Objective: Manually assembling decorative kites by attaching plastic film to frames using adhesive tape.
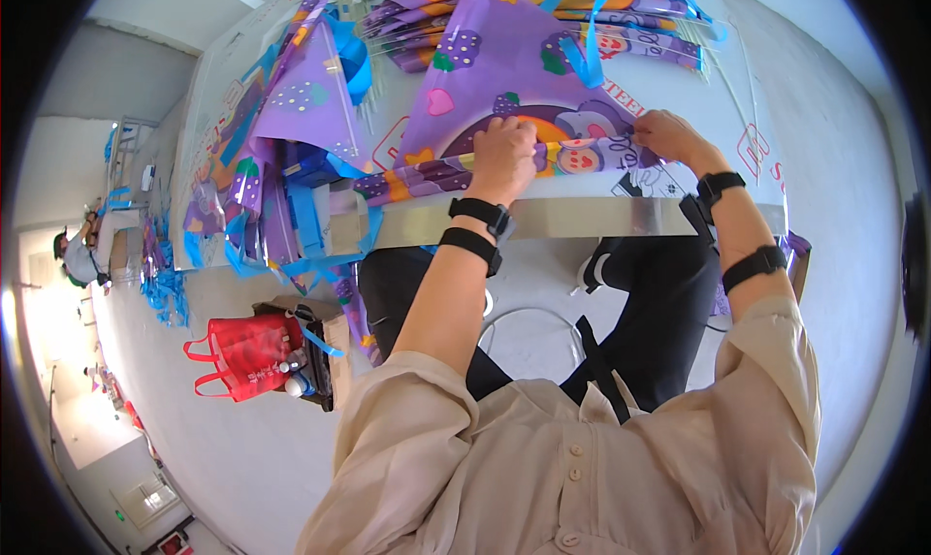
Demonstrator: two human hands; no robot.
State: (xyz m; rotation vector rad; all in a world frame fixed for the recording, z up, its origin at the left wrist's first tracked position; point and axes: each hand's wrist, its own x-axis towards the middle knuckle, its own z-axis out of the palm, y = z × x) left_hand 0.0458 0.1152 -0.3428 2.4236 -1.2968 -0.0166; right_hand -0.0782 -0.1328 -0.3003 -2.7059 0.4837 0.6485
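Observation:
A purple kite (pixel 485 46), printed with berries, a heart and cartoon figures, lies on the table in front of me, its near edge gathered into a narrow roll. My left hand (pixel 506 156) presses down on the middle of this rolled edge with its fingers curled round it. At the right end of the roll, my right hand (pixel 669 136) pinches the kite's corner between thumb and fingers. A blue ribbon tail (pixel 588 51) trails over the kite's upper right part. What lies under my left palm is hidden.
Several rolled kites (pixel 417 31) are stacked at the table's far side. Another purple kite (pixel 301 99) and blue ribbons (pixel 305 221) hang over the left edge. The table (pixel 543 218) has a metal front edge. A red bag (pixel 247 356) stands on the floor at left; another person (pixel 82 250) sits far left.

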